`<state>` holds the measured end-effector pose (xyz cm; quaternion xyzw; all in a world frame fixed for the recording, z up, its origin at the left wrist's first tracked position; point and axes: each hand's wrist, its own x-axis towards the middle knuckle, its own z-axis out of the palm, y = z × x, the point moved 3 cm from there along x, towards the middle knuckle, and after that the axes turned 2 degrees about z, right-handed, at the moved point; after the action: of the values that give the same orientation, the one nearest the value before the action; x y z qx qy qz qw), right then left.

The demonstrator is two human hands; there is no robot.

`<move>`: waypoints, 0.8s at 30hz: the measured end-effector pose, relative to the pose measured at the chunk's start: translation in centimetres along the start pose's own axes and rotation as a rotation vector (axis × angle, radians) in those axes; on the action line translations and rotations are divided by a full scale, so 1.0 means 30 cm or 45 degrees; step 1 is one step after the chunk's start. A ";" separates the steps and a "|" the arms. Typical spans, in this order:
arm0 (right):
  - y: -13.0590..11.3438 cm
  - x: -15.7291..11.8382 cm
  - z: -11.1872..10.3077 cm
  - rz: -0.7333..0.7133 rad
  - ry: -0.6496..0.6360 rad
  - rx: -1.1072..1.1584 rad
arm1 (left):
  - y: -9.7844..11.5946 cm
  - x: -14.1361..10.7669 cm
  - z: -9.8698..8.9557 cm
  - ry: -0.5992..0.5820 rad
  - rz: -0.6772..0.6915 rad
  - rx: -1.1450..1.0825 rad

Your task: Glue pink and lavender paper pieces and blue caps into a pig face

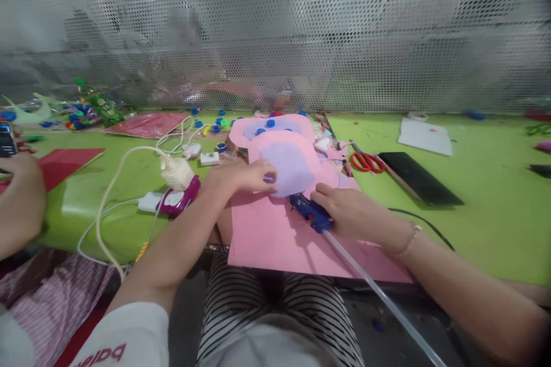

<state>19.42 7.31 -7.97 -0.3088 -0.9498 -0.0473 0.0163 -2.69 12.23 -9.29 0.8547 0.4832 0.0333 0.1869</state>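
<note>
A pink paper cutout [326, 170] with a lavender paper piece [288, 163] on it lies in front of me, on a larger pink sheet [267, 235]. At the lavender piece's left edge, my left hand [253, 176] is closed, thumb and finger pinching the paper. My right hand [350, 209] is wrapped round a blue glue gun [312, 212], its nozzle close to the lower edge of the lavender piece. A long clear glue stick [383, 298] sticks out of the gun's back toward the lower right. Another pink and lavender cutout [241, 131] lies behind, with blue bottle caps [270, 123] on it.
Red-handled scissors [368, 163] and a black flat panel [419, 178] lie at right, a white sheet [425, 136] beyond. A purple power socket [178, 198] with a plug [177, 172] and cables stands at left. A co-worker's arm [21, 200] is far left. A perforated metal screen [275, 34] borders the back.
</note>
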 end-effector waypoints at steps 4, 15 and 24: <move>-0.009 -0.002 0.006 -0.028 -0.009 -0.052 | 0.021 -0.011 -0.010 -0.023 -0.064 0.025; 0.068 -0.008 -0.093 0.016 0.134 0.501 | 0.035 -0.028 -0.021 -0.071 -0.127 0.079; 0.207 -0.019 -0.074 0.648 0.605 1.076 | 0.080 -0.026 -0.036 0.002 -0.037 0.152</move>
<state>23.52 11.75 -5.31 -0.4763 -0.7514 0.2755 0.3642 -1.41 10.76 -7.34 0.8571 0.4969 0.0022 0.1358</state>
